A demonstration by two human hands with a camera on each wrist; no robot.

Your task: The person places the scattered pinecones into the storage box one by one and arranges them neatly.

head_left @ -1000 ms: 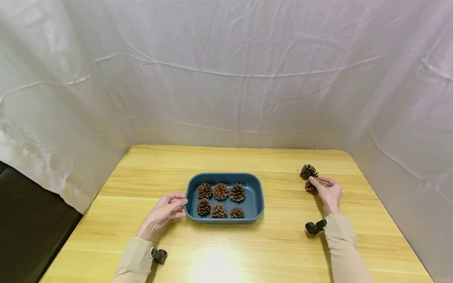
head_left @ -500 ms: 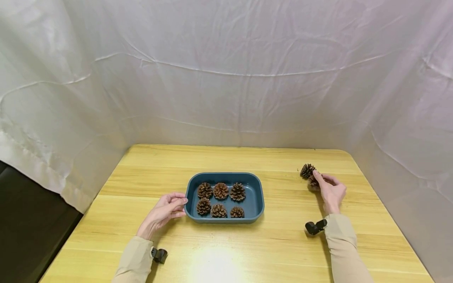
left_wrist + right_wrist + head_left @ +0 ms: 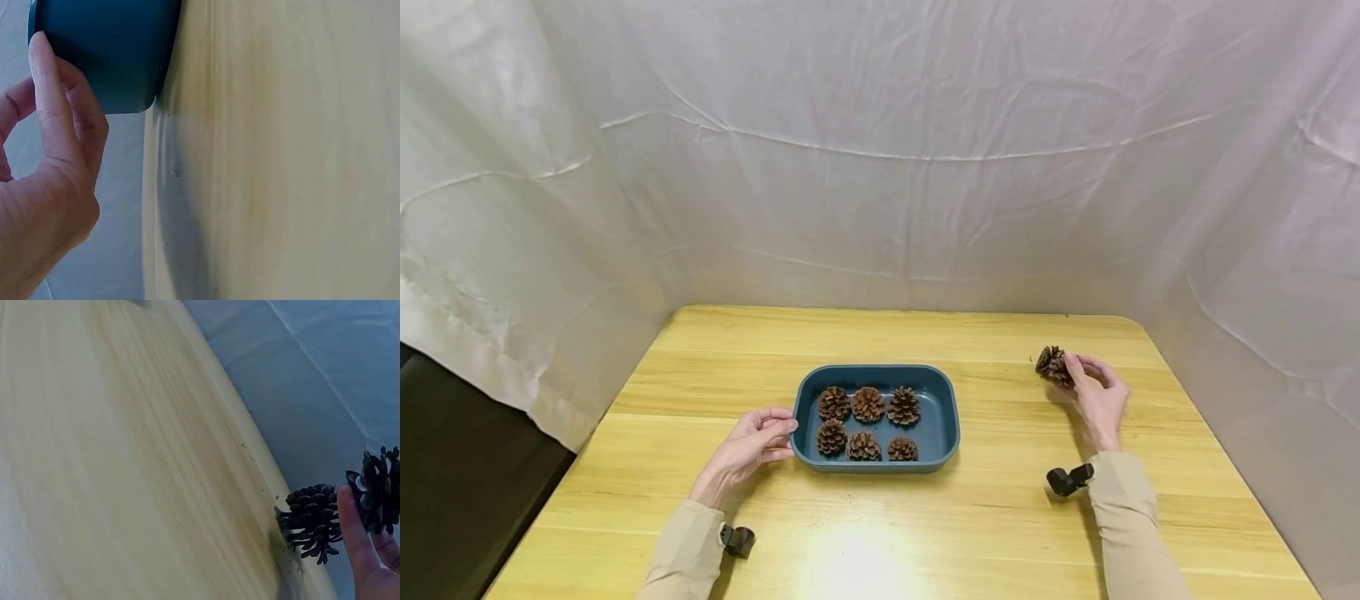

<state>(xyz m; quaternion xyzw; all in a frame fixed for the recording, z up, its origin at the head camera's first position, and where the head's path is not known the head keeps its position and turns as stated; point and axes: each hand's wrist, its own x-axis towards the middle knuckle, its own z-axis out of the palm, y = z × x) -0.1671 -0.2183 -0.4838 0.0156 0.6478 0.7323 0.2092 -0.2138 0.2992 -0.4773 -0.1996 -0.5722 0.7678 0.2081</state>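
Head view: right hand (image 3: 1099,398) pinching 1 pine cone (image 3: 1060,368) at 2 o'clock from the blue tray (image 3: 946,433), beside another cone (image 3: 1045,359) on the surface (image 3: 1000,517); 6 cones (image 3: 867,404) inside.
Left wrist: left hand (image 3: 44,187) relaxed, fingertip touching tray wall.
Right wrist: lifted. Next, probably carrying to 8 o'clock.

Wooden table (image 3: 1000,517): blue tray (image 3: 947,417), pine cone (image 3: 312,520).
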